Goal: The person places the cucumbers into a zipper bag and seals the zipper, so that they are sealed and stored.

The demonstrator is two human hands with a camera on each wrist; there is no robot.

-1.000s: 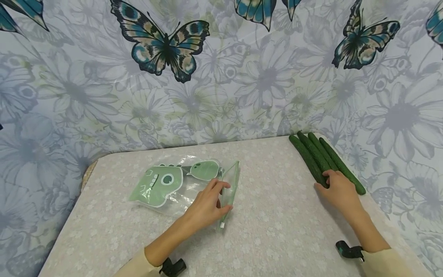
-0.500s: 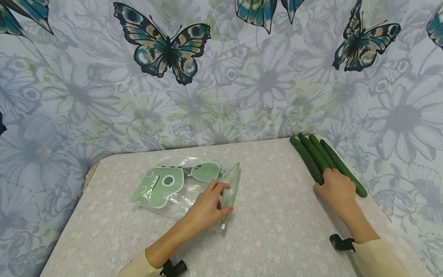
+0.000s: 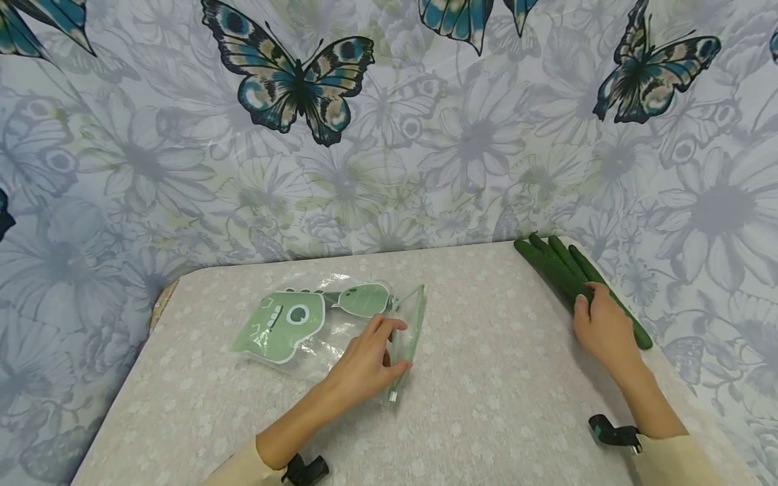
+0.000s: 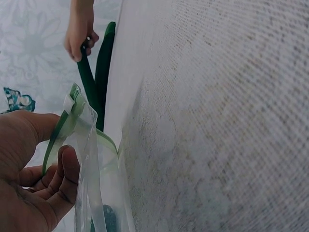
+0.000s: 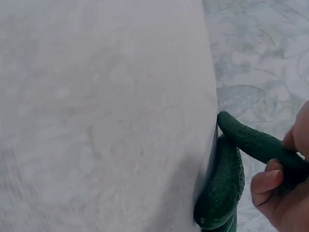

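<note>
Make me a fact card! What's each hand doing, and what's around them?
Table: pale, flower-patterned top
Left hand: touching the green-edged mouth of a clear plastic bag printed with a green cartoon creature
Right hand: gripping one long, dark-green cucumber, near end up off the table
Other cucumbers: three, grouped at the table's far right corner
Wall: pale floral pattern with teal-and-black butterflies

A homelike room is suggested, though a lived-in home cannot be told from a staged corner. A table [image 3: 486, 378], covered in pale beige, flower-patterned cloth, is backed by a white-and-grey wall covering [image 3: 395, 189] printed with large flowers [image 3: 726, 209] and teal-and-black butterflies [image 3: 300, 88]. Household goods are seen: long, dark-green cucumbers [image 3: 553, 266] at the table's right edge and a clear plastic zip bag [image 3: 328, 334], printed with green cartoon shapes [image 3: 279, 327], upon it.
</note>
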